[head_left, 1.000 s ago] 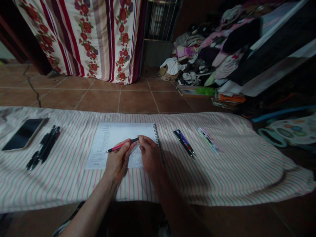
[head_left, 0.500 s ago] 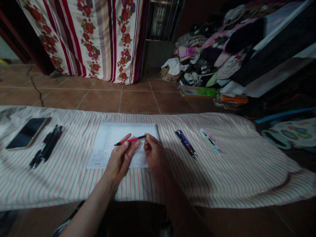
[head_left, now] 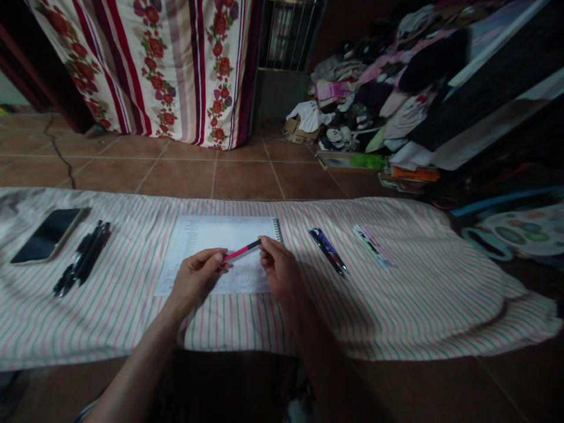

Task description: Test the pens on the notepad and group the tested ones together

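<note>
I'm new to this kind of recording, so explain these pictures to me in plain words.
There is no machine: these are a person's bare hands, filmed by a camera worn on the head, looking forward and down. The left hand and right hand hold opposite ends of a pink-and-black pen above a spiral-bound notebook. On the striped cloth, a phone and dark pens lie left of the notebook; purple-and-black pens, then pastel pens, lie right.

Across the striped-cloth-covered desk (head_left: 423,305) lie, left to right, a smartphone (head_left: 47,236), bunched black pens (head_left: 86,256), a spiral notebook (head_left: 211,232), paired dark pens (head_left: 328,251) and paired pastel pens (head_left: 372,245).
</note>
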Action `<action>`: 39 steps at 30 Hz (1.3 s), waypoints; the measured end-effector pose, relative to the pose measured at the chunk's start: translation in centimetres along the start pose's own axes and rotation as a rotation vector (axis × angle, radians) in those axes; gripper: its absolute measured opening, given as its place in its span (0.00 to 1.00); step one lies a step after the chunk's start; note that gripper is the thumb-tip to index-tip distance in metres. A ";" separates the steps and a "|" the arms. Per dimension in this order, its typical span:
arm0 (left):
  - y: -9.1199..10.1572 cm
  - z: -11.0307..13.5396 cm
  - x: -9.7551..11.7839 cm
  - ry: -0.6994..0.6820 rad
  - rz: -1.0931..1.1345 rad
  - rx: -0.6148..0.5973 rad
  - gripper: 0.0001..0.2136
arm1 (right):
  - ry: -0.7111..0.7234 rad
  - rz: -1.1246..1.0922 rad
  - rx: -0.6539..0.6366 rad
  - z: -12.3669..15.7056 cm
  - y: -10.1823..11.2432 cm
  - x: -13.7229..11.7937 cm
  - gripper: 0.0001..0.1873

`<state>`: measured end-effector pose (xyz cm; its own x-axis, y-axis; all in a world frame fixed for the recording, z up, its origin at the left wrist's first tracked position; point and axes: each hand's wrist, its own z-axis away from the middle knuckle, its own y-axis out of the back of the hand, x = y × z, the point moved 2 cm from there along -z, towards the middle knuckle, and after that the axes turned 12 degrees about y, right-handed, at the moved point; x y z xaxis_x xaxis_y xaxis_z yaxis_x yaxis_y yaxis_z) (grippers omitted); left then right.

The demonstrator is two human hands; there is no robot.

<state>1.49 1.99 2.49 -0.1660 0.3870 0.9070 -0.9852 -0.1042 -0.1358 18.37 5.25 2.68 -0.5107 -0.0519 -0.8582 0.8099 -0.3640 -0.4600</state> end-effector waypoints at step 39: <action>-2.6 1.7 -0.3 -0.388 -1.374 0.400 0.17 | 0.142 0.309 -0.156 1.7 -2.1 2.7 0.11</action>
<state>4.16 0.56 3.24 0.9487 0.1328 0.2871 -0.2702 -0.1320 0.9537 14.74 4.25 1.70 -0.1991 -0.0037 -0.9800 0.9595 -0.2044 -0.1941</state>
